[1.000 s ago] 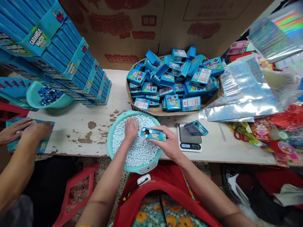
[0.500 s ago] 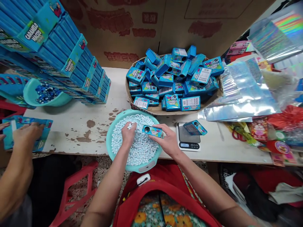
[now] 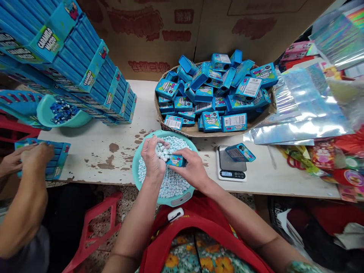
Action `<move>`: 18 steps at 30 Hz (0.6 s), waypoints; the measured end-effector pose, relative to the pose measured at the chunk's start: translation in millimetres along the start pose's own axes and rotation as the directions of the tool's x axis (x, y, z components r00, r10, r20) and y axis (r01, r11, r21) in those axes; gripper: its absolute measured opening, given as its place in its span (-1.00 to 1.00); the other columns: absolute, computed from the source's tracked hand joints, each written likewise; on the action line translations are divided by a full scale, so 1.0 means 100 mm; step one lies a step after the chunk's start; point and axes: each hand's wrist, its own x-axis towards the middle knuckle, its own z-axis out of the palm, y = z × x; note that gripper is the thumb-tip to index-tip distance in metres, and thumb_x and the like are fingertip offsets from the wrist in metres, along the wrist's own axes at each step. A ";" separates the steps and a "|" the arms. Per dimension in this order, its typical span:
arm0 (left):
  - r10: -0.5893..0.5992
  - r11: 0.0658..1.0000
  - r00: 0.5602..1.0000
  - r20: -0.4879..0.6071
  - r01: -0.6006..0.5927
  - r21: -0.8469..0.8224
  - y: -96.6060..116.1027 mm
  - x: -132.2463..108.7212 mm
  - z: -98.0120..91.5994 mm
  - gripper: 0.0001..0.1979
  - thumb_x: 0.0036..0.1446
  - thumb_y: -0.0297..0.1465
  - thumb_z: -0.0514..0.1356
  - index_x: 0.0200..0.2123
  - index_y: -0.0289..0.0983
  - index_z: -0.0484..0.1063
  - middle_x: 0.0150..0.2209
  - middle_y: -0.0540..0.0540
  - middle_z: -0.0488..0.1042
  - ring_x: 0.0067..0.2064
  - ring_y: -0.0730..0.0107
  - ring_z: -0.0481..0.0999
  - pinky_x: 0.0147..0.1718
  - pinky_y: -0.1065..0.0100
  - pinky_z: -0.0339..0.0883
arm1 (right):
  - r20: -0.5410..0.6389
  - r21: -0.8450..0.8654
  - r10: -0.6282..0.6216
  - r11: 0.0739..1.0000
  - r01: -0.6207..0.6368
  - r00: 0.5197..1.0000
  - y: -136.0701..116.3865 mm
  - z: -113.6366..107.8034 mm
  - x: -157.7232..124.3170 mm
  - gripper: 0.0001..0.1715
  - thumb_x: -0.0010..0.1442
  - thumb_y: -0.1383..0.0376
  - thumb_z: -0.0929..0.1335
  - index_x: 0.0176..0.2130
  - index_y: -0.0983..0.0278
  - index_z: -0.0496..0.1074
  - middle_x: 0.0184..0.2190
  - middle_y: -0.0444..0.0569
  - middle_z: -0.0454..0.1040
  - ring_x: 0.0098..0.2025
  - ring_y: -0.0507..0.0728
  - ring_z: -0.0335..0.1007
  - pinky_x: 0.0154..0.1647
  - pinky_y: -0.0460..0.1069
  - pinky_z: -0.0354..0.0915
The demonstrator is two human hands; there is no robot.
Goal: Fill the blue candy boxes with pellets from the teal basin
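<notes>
Cupped over the turquoise bowl, my left hand holds a heap of small pale candies in its palm. My right hand grips a small blue candy box between thumb and fingers, its end right against the candies in the left palm. Loose pale candies fill the bowl below both hands. To the right lies a small digital scale, with another blue candy box resting tilted on its plate.
Behind the bowl stands a cardboard tray heaped with blue boxes. Stacked display boxes rise at the left, beside a bowl of wrapped candies. A co-worker's hands work over a blue display pack. Shiny holographic sheets lie at right.
My left hand has turned palm up with a fuller handful of candies. My right hand has brought the box left against it. The co-worker's hands have shifted on the blue pack.
</notes>
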 end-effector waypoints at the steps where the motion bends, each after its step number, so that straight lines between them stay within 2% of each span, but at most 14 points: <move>1: -0.001 1.000 1.000 0.003 0.001 0.014 0.00 0.00 0.00 -0.74 0.02 -0.26 0.24 -0.49 -0.27 0.25 -0.55 0.05 0.37 -0.51 0.44 0.44 -0.48 0.36 0.36 | 0.004 0.011 0.002 1.000 -0.002 1.000 0.00 -0.01 0.00 -0.60 -0.04 0.29 0.53 -0.17 0.22 0.46 -0.24 -0.04 0.52 -0.14 0.21 0.43 -0.09 0.10 0.29; 6: 0.072 0.996 0.997 0.022 -0.073 0.054 -0.03 -0.01 -0.01 -0.74 0.08 -0.24 0.22 -0.49 -0.28 0.28 -0.60 0.06 0.34 -0.53 0.44 0.42 -0.44 0.35 0.36 | 0.003 0.059 -0.005 0.998 0.005 1.000 0.05 -0.01 0.01 -0.60 -0.04 0.31 0.53 -0.17 0.22 0.46 -0.26 -0.06 0.51 -0.18 0.18 0.43 -0.12 0.07 0.30; 11: 0.031 0.997 1.000 0.002 -0.031 0.073 -0.06 -0.03 0.01 -0.68 0.05 -0.21 0.24 -0.55 -0.30 0.27 -0.56 0.04 0.34 -0.52 0.47 0.41 -0.49 0.40 0.33 | -0.003 0.064 0.001 0.998 -0.001 1.000 0.08 0.01 0.01 -0.61 -0.04 0.33 0.52 -0.17 0.22 0.46 -0.26 -0.06 0.51 -0.16 0.19 0.43 -0.10 0.08 0.30; 15: 0.104 0.988 0.995 0.013 -0.105 0.117 -0.07 -0.04 0.03 -0.64 0.09 -0.18 0.22 -0.57 -0.29 0.26 -0.61 0.05 0.30 -0.52 0.47 0.41 -0.46 0.39 0.33 | -0.013 0.082 -0.006 0.997 0.007 1.000 0.08 0.00 0.01 -0.62 -0.04 0.33 0.52 -0.17 0.23 0.46 -0.26 -0.05 0.51 -0.17 0.18 0.43 -0.11 0.07 0.31; 18: 0.119 0.985 0.993 0.025 -0.121 0.125 -0.08 -0.04 0.05 -0.66 0.09 -0.17 0.23 -0.53 -0.29 0.27 -0.59 0.06 0.30 -0.56 0.52 0.36 -0.52 0.43 0.29 | -0.024 0.078 -0.001 0.997 0.003 1.000 0.08 -0.01 0.00 -0.62 -0.04 0.33 0.52 -0.17 0.23 0.47 -0.27 -0.05 0.51 -0.18 0.18 0.43 -0.11 0.07 0.31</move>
